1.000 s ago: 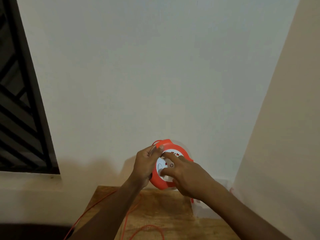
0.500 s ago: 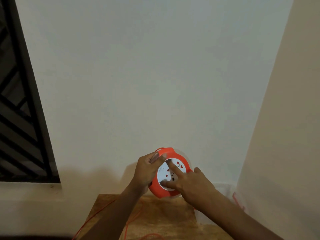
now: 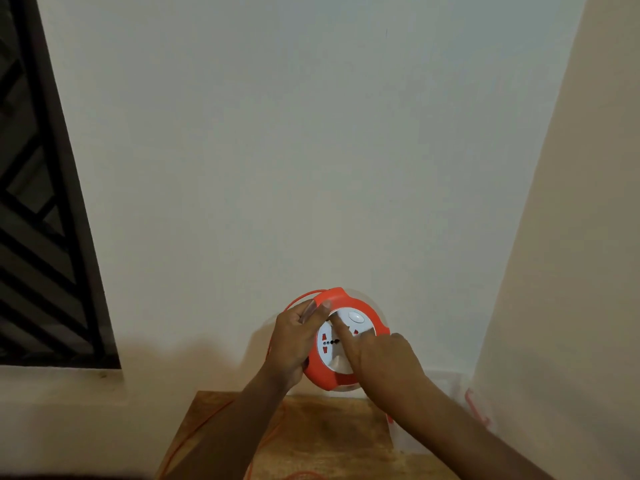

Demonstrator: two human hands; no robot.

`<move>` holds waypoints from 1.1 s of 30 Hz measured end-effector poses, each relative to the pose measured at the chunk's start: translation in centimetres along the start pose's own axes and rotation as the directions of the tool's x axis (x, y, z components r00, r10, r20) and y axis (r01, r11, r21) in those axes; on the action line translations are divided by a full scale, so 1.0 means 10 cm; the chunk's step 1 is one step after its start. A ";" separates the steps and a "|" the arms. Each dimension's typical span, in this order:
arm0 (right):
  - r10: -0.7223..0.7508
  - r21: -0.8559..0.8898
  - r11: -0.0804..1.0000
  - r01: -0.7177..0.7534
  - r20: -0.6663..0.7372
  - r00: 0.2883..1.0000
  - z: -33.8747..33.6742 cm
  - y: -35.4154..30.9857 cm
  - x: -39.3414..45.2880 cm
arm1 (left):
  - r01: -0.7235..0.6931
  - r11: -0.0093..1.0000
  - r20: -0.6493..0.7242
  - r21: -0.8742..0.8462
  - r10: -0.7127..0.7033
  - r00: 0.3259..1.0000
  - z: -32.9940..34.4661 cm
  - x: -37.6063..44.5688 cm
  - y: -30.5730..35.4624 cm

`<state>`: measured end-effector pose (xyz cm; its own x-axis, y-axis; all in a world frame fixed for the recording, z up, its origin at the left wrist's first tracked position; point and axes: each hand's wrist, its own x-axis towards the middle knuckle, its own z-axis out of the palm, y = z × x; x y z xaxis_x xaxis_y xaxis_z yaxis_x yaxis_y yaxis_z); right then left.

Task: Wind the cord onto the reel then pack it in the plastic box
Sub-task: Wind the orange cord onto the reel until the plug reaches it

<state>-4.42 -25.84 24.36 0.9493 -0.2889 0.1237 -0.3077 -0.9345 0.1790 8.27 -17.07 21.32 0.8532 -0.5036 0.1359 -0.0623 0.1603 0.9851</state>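
An orange cord reel [image 3: 322,375] with a white socket face is held upright above a small wooden table [image 3: 332,431]. My left hand [image 3: 294,341] grips its left rim, thumb on the orange handle at the top. My right hand [image 3: 384,355] rests on the white face with the forefinger stretched across it toward the upper left. A thin orange cord [image 3: 194,434] hangs from the reel's left side and trails over the table's left part. A clear plastic box [image 3: 446,410] with an orange latch stands at the table's right, partly hidden by my right forearm.
A white wall fills the view ahead. A beige wall [image 3: 571,271] closes the right side. A dark window grille [image 3: 38,220] is on the left above a ledge. More orange cord lies looped at the table's near edge.
The white face of the reel has turned under my right forefinger, which moved from the lower middle to the upper left. My left hand kept its grip on the rim.
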 end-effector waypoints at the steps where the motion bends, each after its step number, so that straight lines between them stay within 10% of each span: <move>1: 0.027 0.106 0.994 -0.031 0.042 0.999 -0.02 0.01 -0.01 | 0.000 1.000 -0.007 -0.005 0.000 1.000 0.00 0.00 -0.01; 3: 0.038 0.563 0.815 -0.140 0.189 0.981 -0.09 0.10 -0.05 | 0.003 0.999 -0.024 -0.032 -0.004 1.000 -0.03 -0.01 -0.04; 5: -0.003 0.928 0.206 -0.311 0.318 0.948 -0.19 0.17 -0.11 | 0.022 0.995 -0.057 -0.099 -0.028 0.998 -0.07 -0.03 -0.06; 7: 0.012 0.901 -0.263 -0.345 0.360 0.933 -0.19 0.10 -0.16 | 0.033 0.987 -0.097 -0.155 -0.048 0.994 -0.06 -0.03 -0.06; 11: 0.127 0.788 -0.559 -0.256 0.387 0.913 -0.11 -0.21 -0.20 | 0.045 0.987 -0.128 -0.156 -0.065 0.990 0.02 -0.03 -0.03; 14: 0.146 0.901 -0.350 -0.256 0.322 0.935 -0.08 -0.26 -0.24 | 0.073 0.984 -0.122 -0.166 -0.093 0.988 -0.02 -0.03 -0.02; 17: 0.257 0.934 0.334 -0.127 0.039 0.966 -0.01 -0.20 -0.29 | 0.078 0.989 -0.128 -0.129 -0.094 0.987 -0.08 -0.01 -0.04; 20: 0.095 0.528 0.848 0.058 -0.259 0.961 0.06 -0.08 -0.31 | 0.089 0.990 -0.117 -0.107 -0.101 0.988 -0.10 -0.07 -0.07; 33: -0.303 0.025 0.948 0.319 -0.247 0.920 0.10 0.05 -0.26 | 0.064 0.998 -0.024 -0.018 -0.064 0.998 -0.17 -0.20 -0.10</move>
<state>-7.02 -25.76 23.20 0.9511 0.0689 0.3010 0.0127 -0.9827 0.1850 7.52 -14.85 19.89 0.8676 -0.4924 0.0697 0.0015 0.1428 0.9898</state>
